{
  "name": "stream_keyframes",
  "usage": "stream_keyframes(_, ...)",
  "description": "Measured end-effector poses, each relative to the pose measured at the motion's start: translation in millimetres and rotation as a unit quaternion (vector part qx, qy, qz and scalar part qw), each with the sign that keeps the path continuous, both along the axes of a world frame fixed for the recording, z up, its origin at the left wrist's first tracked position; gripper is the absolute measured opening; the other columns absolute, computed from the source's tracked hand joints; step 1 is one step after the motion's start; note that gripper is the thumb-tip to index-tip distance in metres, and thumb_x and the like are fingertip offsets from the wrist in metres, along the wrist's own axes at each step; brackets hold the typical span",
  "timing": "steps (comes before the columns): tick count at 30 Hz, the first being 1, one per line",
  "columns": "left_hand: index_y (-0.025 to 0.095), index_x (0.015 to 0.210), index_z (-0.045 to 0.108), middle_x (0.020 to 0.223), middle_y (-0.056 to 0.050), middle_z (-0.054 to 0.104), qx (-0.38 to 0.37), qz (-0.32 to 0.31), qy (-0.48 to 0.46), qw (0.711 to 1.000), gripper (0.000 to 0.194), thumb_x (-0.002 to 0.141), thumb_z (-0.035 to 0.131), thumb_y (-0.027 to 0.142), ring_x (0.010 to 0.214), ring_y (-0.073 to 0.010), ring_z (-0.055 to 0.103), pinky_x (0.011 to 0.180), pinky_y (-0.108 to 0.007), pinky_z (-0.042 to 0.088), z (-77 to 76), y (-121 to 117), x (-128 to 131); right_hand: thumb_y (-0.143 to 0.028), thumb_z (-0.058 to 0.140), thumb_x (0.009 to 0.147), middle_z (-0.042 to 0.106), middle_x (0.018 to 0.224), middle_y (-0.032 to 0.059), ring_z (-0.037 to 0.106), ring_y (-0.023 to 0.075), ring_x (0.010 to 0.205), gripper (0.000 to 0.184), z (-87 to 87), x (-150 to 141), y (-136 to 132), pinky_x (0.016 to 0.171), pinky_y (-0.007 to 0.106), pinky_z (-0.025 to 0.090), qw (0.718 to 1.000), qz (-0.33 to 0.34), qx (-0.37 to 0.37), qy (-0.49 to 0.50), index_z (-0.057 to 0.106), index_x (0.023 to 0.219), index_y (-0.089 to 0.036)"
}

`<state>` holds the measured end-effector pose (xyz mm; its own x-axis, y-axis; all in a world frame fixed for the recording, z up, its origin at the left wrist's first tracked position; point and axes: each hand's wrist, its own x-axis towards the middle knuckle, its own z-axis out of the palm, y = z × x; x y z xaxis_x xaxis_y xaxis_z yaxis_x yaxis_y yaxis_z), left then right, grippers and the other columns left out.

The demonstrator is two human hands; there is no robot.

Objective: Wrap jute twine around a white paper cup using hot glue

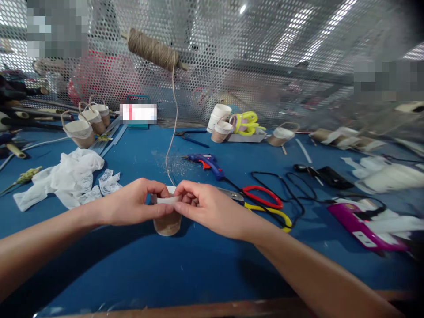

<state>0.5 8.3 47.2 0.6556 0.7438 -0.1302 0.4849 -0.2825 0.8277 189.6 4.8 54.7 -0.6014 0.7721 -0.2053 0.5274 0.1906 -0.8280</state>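
Note:
A small paper cup [167,226] with a brown lower part and a white rim band stands upright on the blue table in front of me. My left hand [137,203] grips its rim from the left, fingertips inside and thumb on the near outside. From the other side, my right hand [212,207] pinches the same rim, its other fingers curled in. Twine [172,137] hangs from a spool [152,48] down to the cup beside my right fingertips; its end is hidden. Scissors [265,196] with red and yellow handles lie partly behind my right hand.
Beyond the cup lie a blue glue gun [207,162] and pliers [194,136]. White lace [71,174] is heaped at left, near handled cups [79,132]. More cups [221,131] stand at the back. A black cord [300,194] and purple device [359,227] lie right.

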Motion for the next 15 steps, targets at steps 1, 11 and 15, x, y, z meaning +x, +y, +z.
stream_keyframes(1, 0.014, 0.077, 0.058, 0.072, 0.0, 0.061, 0.014, 0.001, -0.001, 1.0, 0.021, 0.083, 0.047, 0.032, 0.067, -0.0124, 0.055, 0.063, -0.022, 0.043, 0.5, 0.3, 0.2, -0.03, 0.049, 0.084, 0.054, 0.066, -0.0025, 0.047, 0.0084, 0.058, 0.013, 2.1, -1.0, -0.6, 0.053, 0.022, 0.037, 1.0, 0.0, 0.017, -0.008, 0.051, 0.084, -0.018)
stream_keyframes(11, 0.015, 0.078, 0.057, 0.076, -0.003, 0.066, 0.177, 0.03, 0.043, 0.983, 0.01, 0.077, 0.048, 0.019, 0.071, -0.0163, 0.058, 0.069, -0.029, 0.044, -5.3, 1.7, 0.5, -0.02, 0.046, 0.086, 0.062, 0.073, 0.0011, 0.055, 0.0122, 0.063, 0.006, -1.5, -11.5, -1.3, 0.059, 0.026, 0.041, 0.989, -0.007, 0.146, -0.029, 0.051, 0.083, -0.019)
stream_keyframes(15, 0.015, 0.075, 0.055, 0.073, -0.003, 0.063, 0.235, 0.032, 0.067, 0.969, 0.01, 0.077, 0.049, 0.023, 0.073, -0.0184, 0.055, 0.074, -0.034, 0.04, -8.5, 3.8, 1.9, -0.021, 0.046, 0.086, 0.058, 0.07, -0.0006, 0.051, 0.0112, 0.06, 0.005, -11.6, -9.6, 4.9, 0.058, 0.026, 0.04, 0.985, -0.005, 0.173, -0.025, 0.049, 0.081, -0.02)
